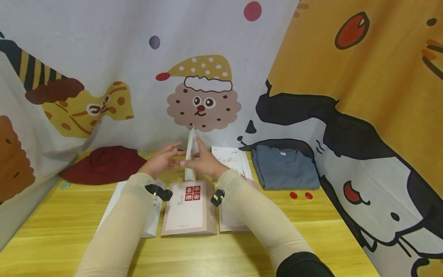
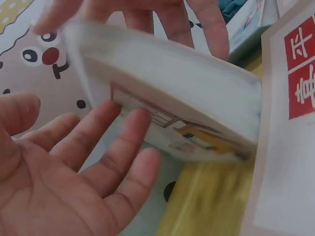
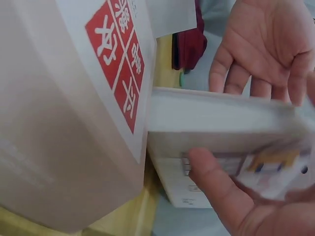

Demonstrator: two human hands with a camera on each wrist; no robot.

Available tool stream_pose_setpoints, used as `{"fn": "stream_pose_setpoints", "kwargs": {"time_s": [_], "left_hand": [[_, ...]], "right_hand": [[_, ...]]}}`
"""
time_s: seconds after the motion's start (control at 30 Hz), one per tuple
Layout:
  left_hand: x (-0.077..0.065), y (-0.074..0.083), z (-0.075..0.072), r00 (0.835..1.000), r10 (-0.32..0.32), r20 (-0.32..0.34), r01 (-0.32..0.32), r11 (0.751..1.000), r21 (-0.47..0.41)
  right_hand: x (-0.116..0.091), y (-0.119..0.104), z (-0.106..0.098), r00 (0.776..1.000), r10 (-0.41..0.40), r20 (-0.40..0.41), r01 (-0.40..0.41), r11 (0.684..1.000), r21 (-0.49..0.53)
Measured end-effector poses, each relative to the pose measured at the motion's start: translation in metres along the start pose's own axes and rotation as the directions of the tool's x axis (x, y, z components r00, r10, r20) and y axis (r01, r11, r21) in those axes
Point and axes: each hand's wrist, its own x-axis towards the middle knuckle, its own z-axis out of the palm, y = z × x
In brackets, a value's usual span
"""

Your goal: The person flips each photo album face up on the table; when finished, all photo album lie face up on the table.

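Note:
A white-edged book (image 1: 190,154) stands on end, slightly tilted, between the two hands; its upper end is blurred in the wrist views. My left hand (image 1: 162,159) is at its left side, palm toward it, with the fingers spread and their tips at the illustrated cover. On the other side is my right hand (image 1: 205,159), one digit laid along the cover in the right wrist view and the other fingers extended. Just in front, a pale pink book (image 1: 185,215) with a red four-character square lies on the table.
A white book (image 1: 150,227) lies to the left and another pale book (image 1: 233,217) to the right. Behind that is a white illustrated book (image 1: 230,157). A maroon hat (image 1: 107,165), a folded blue-grey shirt (image 1: 285,167) and red discs (image 1: 301,195) are on the wooden table (image 1: 194,256). A printed curtain hangs behind.

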Motion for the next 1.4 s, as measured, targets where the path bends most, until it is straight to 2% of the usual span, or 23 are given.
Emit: {"fn": "stream_pose_setpoints", "kwargs": {"time_s": [0.17, 0.27, 0.33, 0.5, 0.6, 0.73, 0.93, 1.17, 1.3, 1.4], "left_hand": [[0.006, -0.004, 0.008, 0.996, -0.060, 0.062, 0.057, 0.997, 0.042], [0.007, -0.006, 0.009, 0.993, -0.109, 0.044, 0.105, 0.991, 0.082], [0.007, -0.008, 0.006, 0.990, -0.136, 0.028, 0.132, 0.986, 0.101], [0.002, -0.014, -0.010, 0.985, -0.170, -0.021, 0.171, 0.970, 0.174], [0.000, -0.018, -0.019, 0.978, -0.201, -0.056, 0.208, 0.959, 0.190], [0.000, -0.023, -0.028, 0.973, -0.223, -0.065, 0.231, 0.954, 0.190], [-0.002, -0.024, -0.037, 0.975, -0.217, -0.052, 0.222, 0.966, 0.129], [-0.007, -0.021, -0.043, 0.979, -0.201, -0.044, 0.203, 0.977, 0.062], [-0.014, -0.020, -0.045, 0.982, -0.177, -0.065, 0.181, 0.982, 0.056], [-0.021, -0.019, -0.048, 0.981, -0.163, -0.103, 0.171, 0.982, 0.076]], "right_hand": [[0.002, 0.005, 0.000, 0.991, 0.039, -0.125, -0.050, 0.995, -0.087], [0.004, 0.010, -0.003, 0.983, 0.056, -0.172, -0.077, 0.990, -0.120], [0.006, 0.013, -0.004, 0.982, 0.059, -0.178, -0.083, 0.988, -0.132], [0.008, 0.019, -0.008, 0.972, 0.048, -0.232, -0.112, 0.956, -0.271], [0.008, 0.023, -0.009, 0.962, 0.051, -0.268, -0.136, 0.942, -0.308], [0.011, 0.027, -0.007, 0.964, 0.061, -0.260, -0.133, 0.953, -0.271], [0.015, 0.031, -0.003, 0.979, 0.069, -0.191, -0.097, 0.986, -0.138], [0.017, 0.034, -0.001, 0.981, 0.154, -0.121, -0.157, 0.987, -0.019], [0.017, 0.036, -0.001, 0.976, 0.174, -0.130, -0.176, 0.984, -0.001], [0.016, 0.036, -0.002, 0.975, 0.159, -0.156, -0.162, 0.987, -0.004]]}}
